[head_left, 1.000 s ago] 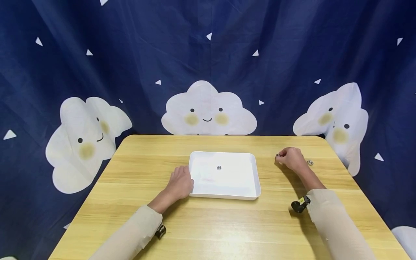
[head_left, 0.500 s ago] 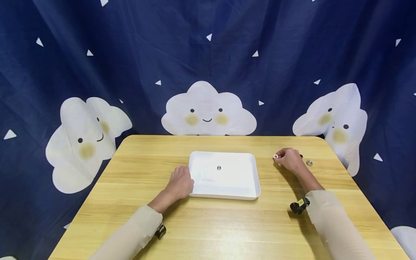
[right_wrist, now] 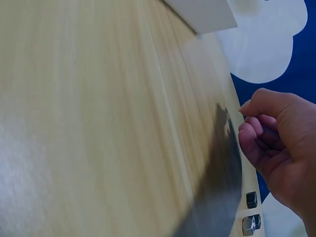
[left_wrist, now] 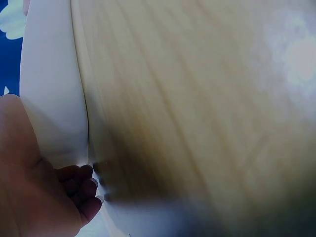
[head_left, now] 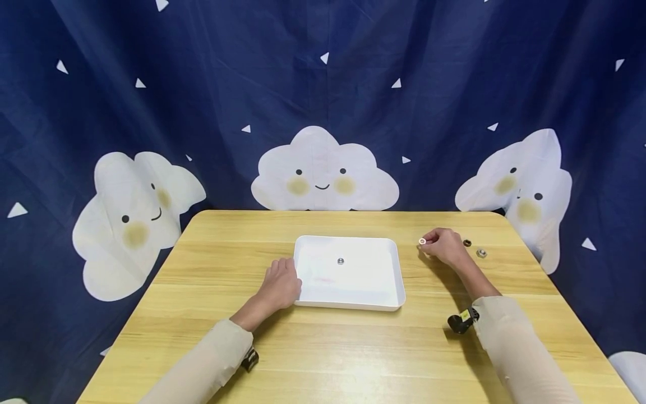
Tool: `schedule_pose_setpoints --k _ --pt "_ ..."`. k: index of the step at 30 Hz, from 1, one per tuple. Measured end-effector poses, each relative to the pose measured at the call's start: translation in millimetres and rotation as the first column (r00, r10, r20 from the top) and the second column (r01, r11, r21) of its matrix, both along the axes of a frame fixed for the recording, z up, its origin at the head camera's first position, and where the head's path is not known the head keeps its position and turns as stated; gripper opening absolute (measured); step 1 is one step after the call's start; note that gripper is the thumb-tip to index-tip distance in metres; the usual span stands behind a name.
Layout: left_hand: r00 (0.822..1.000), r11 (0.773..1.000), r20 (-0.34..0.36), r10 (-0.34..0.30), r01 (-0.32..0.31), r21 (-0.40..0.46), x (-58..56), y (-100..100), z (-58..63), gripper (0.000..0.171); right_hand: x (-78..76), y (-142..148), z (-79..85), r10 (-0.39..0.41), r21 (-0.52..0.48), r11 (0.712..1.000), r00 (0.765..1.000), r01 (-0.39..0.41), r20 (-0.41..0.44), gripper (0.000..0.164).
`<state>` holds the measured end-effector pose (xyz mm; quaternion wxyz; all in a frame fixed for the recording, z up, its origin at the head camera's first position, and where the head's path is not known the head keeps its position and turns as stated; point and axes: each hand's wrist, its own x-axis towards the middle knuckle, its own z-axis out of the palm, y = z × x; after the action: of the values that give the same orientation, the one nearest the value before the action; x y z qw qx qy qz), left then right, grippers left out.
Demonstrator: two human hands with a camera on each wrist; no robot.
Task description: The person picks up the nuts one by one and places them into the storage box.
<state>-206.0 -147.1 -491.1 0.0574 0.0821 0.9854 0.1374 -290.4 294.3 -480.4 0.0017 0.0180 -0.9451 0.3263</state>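
My left hand grips the left side of a shallow white tray, its curled fingers at the tray wall in the left wrist view. Inside the tray lies one small metal nut. To the right of the tray, my right hand pinches a small shiny ring-shaped nut between thumb and fingertips, over the table. The right wrist view shows that hand with its other fingers curled in; the held nut is hidden there.
Behind my right hand, a dark nut and a silver nut lie on the wooden table. The right wrist view shows another dark nut behind the silver one. A blue cloud-patterned curtain hangs along the far edge.
My right hand has moved slightly left toward the tray with the pinched nut, uncovering the dark nut behind it. My left hand and the tray have stayed put.
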Motion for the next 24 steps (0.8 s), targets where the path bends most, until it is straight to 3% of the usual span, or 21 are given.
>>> schedule_pose_setpoints --k 24 --pt "1.0 1.0 -0.01 -0.021 0.022 0.018 0.2 -2 -1.0 0.027 1.4 -26 15.8 0.053 -0.095 0.994 0.999 -0.053 0.004 0.026"
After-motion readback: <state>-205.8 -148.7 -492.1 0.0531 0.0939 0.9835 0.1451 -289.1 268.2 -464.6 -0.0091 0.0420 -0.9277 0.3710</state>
